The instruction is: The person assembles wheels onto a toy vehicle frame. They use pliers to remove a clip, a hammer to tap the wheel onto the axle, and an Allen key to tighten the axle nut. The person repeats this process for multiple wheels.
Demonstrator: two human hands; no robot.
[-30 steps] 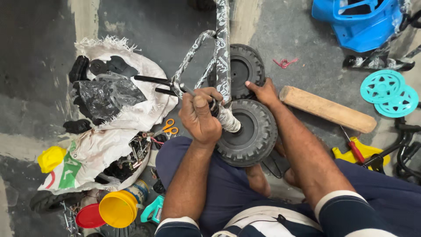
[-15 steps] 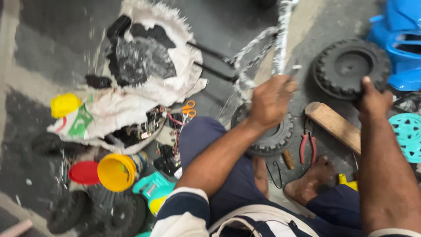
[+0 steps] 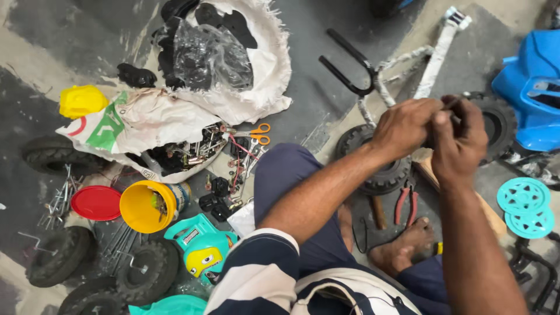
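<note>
1. My left hand (image 3: 405, 125) and my right hand (image 3: 461, 137) meet over the far right part of the floor, knuckles touching, both curled shut around something small at the lower end of the wrapped frame (image 3: 434, 61).
2. What sits inside my fingers is hidden; I cannot tell what the part is, only that both fists are closed tight around it.
3. The frame, bound in pale wrapping, runs from my hands up and away to the far right, with a black fork (image 3: 350, 64) branching off to its left.
4. A black rubber wheel (image 3: 379, 169) lies flat just under my left wrist, and a second wheel (image 3: 496, 125) lies just right of my right hand, partly behind it.
5. Red-handled pliers (image 3: 405, 204) rest on the floor near my bare foot (image 3: 408, 245), below the first wheel.
6. A blue plastic toy body (image 3: 531, 93) stands at the far right edge, and two teal wheel discs (image 3: 525, 207) lie nearer, to the right of my right forearm.
7. To the left, a white sack (image 3: 251, 64) holds black parts, with orange-handled scissors (image 3: 256, 134) beside it.
8. Nearer on the left stand a yellow cup (image 3: 143, 207) and a red lid (image 3: 96, 203), with more black tyres (image 3: 58, 256) around them.
</note>
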